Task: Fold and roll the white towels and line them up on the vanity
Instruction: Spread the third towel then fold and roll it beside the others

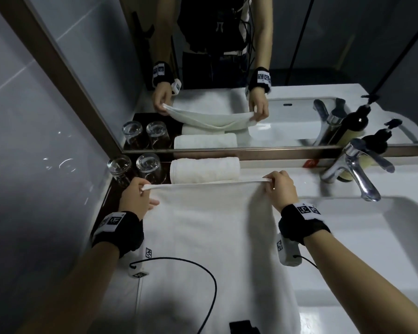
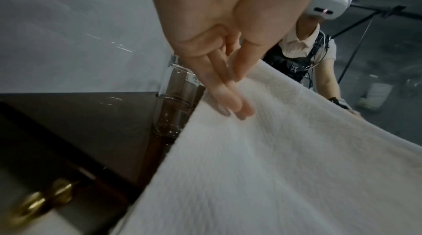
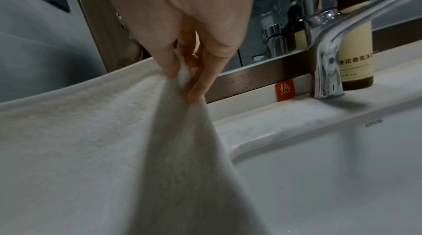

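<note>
Both hands, left hand (image 1: 136, 195) and right hand (image 1: 280, 188), pinch the towel (image 1: 203, 237) edge in their fingers; rolled towel (image 1: 204, 170), glasses (image 1: 148, 166) and faucet (image 1: 355, 169) stand just behind

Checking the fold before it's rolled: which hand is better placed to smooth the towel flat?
Left, probably. The left hand pinches its towel corner with spare fingers already straight on the cloth; the right hand is curled round a bunched corner.

Beyond the lifted towel (image 1: 203, 225), rolled towel (image 1: 204, 170), glasses (image 1: 148, 165) and faucet (image 1: 355, 174) block the mirror (image 1: 227, 68) edge.
</note>
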The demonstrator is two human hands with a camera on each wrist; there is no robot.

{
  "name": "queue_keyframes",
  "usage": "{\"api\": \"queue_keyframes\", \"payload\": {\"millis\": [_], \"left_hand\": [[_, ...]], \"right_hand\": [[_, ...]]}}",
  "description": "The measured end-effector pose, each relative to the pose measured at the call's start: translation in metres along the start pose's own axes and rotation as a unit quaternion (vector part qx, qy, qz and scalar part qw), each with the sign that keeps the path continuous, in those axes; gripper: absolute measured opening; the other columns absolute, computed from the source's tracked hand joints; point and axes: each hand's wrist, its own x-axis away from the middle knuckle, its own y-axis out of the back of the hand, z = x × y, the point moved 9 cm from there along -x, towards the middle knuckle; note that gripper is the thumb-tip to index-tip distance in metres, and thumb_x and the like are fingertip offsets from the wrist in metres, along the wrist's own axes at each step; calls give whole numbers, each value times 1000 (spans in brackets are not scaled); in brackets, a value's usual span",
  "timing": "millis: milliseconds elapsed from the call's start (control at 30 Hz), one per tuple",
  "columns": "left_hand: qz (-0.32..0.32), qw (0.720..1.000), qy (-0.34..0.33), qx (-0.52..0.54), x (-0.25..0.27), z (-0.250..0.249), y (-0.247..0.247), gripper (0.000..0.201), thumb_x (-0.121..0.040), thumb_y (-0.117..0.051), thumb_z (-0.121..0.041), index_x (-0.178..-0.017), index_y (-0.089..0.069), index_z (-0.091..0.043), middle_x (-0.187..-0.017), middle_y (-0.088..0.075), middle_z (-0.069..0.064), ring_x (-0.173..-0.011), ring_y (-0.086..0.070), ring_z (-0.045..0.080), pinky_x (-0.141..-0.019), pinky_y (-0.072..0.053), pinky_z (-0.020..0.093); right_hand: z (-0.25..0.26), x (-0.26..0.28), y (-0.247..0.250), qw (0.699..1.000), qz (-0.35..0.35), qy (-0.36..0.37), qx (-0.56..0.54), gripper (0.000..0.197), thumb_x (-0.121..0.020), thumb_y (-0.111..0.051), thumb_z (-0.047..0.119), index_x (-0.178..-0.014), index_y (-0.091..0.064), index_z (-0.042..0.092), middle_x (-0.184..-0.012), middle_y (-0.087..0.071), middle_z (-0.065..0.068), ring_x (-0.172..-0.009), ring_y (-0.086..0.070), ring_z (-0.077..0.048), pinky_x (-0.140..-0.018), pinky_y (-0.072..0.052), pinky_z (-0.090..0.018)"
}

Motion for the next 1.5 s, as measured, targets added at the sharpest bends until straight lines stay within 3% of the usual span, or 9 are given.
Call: {"api": "queue_keyframes", "payload": {"millis": [133,267,367,500,667,833,1200,1333,1500], "left_hand": [[17,999,-3,47,25,9,4,20,-85,-51,5,-86,-52,-15,-91,-60,11,-88,-62,33,-83,-48,46],[-1,995,20,102,54,21,3,13,-88,-49,1,-90,-58,-9,-85,-58,4,-87,-54,23,-76,-43,28],[-44,991,24,122,73,27,6,4,-89,-57,-8,-92,-60,-6,-80,-58,1,-83,-52,15,-68,-39,14],[-50,995,-8,90,99,32,7,17,-81,-62,7,-94,-60,-3,-84,-56,6,-88,-52,19,-71,-41,15],[-25,996,-32,73,123,40,3,26,-79,-58,16,-91,-56,-7,-99,-57,9,-97,-51,20,-89,-39,28],[-17,998,-46,51,145,58,6,26,-78,-59,16,-89,-58,-8,-103,-56,9,-99,-53,19,-91,-38,27],[29,999,-18,25,214,111,10,24,-75,-63,16,-79,-52,-5,-107,-42,10,-111,-52,33,-101,-40,45],[28,999,-10,21,229,125,10,25,-75,-64,15,-76,-51,-6,-104,-42,14,-106,-52,36,-96,-40,43],[53,999,-6,-1,241,141,-1,27,-73,-65,15,-82,-54,-8,-104,-45,15,-99,-55,35,-95,-41,39]], "right_hand": [[-2,27,7,997,-28,36,-65,15,-84,-57,2,-96,-66,6,-78,-61,-11,-71,-54,-24,-63,-31,-23],[-11,57,3,991,-14,24,-131,18,-82,-56,3,-92,-65,14,-60,-64,-5,-61,-59,-22,-51,-36,-16],[-17,78,-3,986,7,16,-165,20,-81,-56,4,-88,-63,21,-59,-69,2,-62,-63,-7,-60,-42,-7],[-31,104,-11,960,25,-23,-277,18,-81,-56,3,-86,-66,18,-77,-70,-9,-75,-67,-26,-78,-54,-38],[-47,137,-25,929,70,-82,-353,18,-93,-49,8,-99,-66,8,-80,-55,-3,-71,-55,-8,-73,-58,-33],[-62,176,-28,933,58,-96,-343,18,-93,-53,11,-90,-69,20,-88,-65,-2,-72,-60,-8,-69,-58,-29],[-79,283,-24,964,-17,-99,-248,18,-87,-55,0,-85,-66,14,-81,-68,-15,-70,-64,-29,-69,-55,-34],[-88,306,-25,976,-38,-94,-191,18,-84,-58,-1,-88,-66,15,-70,-58,-12,-64,-54,-22,-61,-41,-9],[-103,311,-34,981,-7,-127,-143,18,-81,-57,1,-82,-63,18,-76,-62,-9,-69,-54,-24,-69,-39,-26]]}}
